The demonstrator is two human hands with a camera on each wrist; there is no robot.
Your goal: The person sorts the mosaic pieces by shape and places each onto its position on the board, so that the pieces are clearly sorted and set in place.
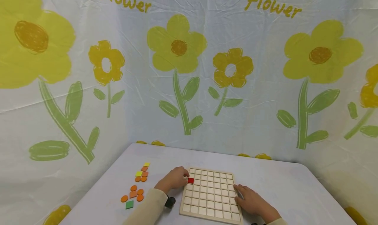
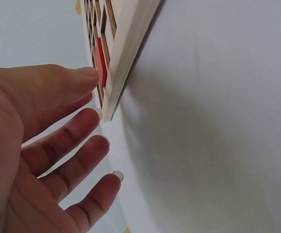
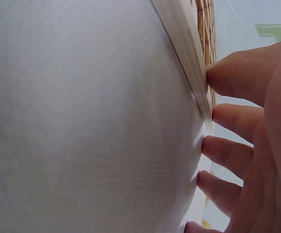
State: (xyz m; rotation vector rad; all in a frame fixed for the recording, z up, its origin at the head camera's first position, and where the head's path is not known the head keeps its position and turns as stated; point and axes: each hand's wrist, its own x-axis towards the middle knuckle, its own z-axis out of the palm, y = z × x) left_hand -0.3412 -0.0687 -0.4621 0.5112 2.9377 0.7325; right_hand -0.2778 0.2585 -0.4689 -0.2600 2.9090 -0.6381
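A square wooden grid board (image 1: 206, 215) with pale cells lies on the table. One red square tile (image 1: 190, 180) sits near the far end of its left column. My left hand (image 1: 176, 178) is at the board's left edge beside that tile; in the left wrist view the thumb tip meets the red tile (image 2: 101, 63), the index finger is mostly hidden behind the thumb, and the other fingers are loosely bent and hold nothing. Along the board's right edge, my right hand (image 1: 251, 200) rests with spread fingers, its thumb (image 3: 227, 75) touching the wooden rim (image 3: 186, 48).
Left of the board lie loose pieces: several orange discs (image 1: 133, 188), orange squares (image 1: 133, 194), yellow squares (image 1: 138, 173) and a green square (image 1: 129, 204). A flower-printed cloth (image 1: 260, 120) hangs around the white table (image 1: 283, 182). A black wrist device (image 1: 170, 202) is at the left cuff.
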